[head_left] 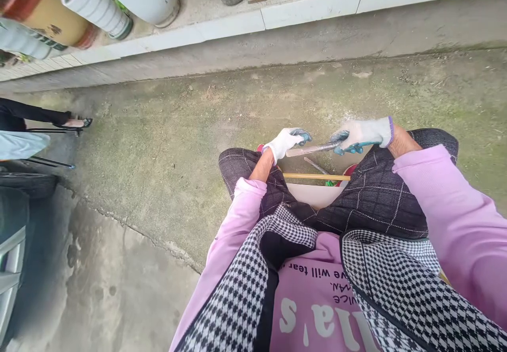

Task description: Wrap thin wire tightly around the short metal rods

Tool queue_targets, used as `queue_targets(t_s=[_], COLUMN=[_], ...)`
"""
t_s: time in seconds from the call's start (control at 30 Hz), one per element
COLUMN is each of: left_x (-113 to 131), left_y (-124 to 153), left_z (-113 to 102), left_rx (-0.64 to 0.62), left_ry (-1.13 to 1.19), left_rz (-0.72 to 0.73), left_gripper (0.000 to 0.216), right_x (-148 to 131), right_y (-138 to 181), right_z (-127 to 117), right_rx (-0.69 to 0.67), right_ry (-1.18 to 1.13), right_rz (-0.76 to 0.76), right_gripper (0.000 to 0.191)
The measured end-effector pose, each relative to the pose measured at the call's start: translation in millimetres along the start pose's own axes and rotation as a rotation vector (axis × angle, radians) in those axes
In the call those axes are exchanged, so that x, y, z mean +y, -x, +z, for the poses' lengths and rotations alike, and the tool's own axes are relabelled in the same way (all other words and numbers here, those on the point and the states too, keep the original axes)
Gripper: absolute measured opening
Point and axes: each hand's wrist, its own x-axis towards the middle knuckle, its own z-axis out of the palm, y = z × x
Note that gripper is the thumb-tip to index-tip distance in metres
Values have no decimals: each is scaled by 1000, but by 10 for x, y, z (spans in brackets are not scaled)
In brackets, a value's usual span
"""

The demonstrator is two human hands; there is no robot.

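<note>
Outdoors, the gloved left hand (285,141) and right hand (362,134) each close around one end of a flat metal strip (312,148), held above the knees; nothing about it looks altered yet.

Seen from a head-worn camera tilted steeply down over the seated wearer's chest and knees, the single close view faces forward across concrete ground (166,146); planters (99,8) line the ledge well beyond the left hand (283,143).
</note>
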Motion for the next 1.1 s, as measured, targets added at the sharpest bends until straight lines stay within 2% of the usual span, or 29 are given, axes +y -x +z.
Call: queue_targets(t_s=[0.07, 0.13, 0.23, 0.33, 0.43, 0.57, 0.67, 0.77, 0.87, 0.97, 1.1], left_x=[10, 0, -41, -67, -55, -32, -27, -7, 40, 89, 113], left_y=[-22, -53, -90, -90, -63, -24, -12, 2, 40, 81, 91], left_z=[2, 45, 145, 197, 185, 187, 208, 197, 144, 89, 72], left_rx=[-33, -50, -93, -118, -109, -99, -57, -1, 10, -18, -35], left_ry=[57, 91, 92, 113, 149, 124, 82, 139, 307, 452, 478], left_rz=[9, -1, -33, -30, -22, -81, -162, -199, -179, -161, -206], left_gripper=[16, 17, 11, 15, 19, 5, 12, 22, 32, 23, 11], right_x=[-60, -109, -156, -164, -135, -91, -78, -64, -39, -19, -25], right_y=[4, -33, -121, -193, -240, -297, -305, -260, -216, -210, -217], right_z=[-20, -27, -15, -7, -31, -84, -99, -91, -76, -66, -62], right_rx=[-37, 11, 240, 479, 562, 493, 492, 542, 623, 703, 730], right_ry=[-111, -233, -355, -352, -210, 283, 445, 327, 11, -203, -252], right_rz=[8, -6, -20, 31, 120, 264, 286, 254, 175, 96, 80], right_gripper=[40, 42, 49, 51, 43, 29, 28, 28, 22, 22, 19])
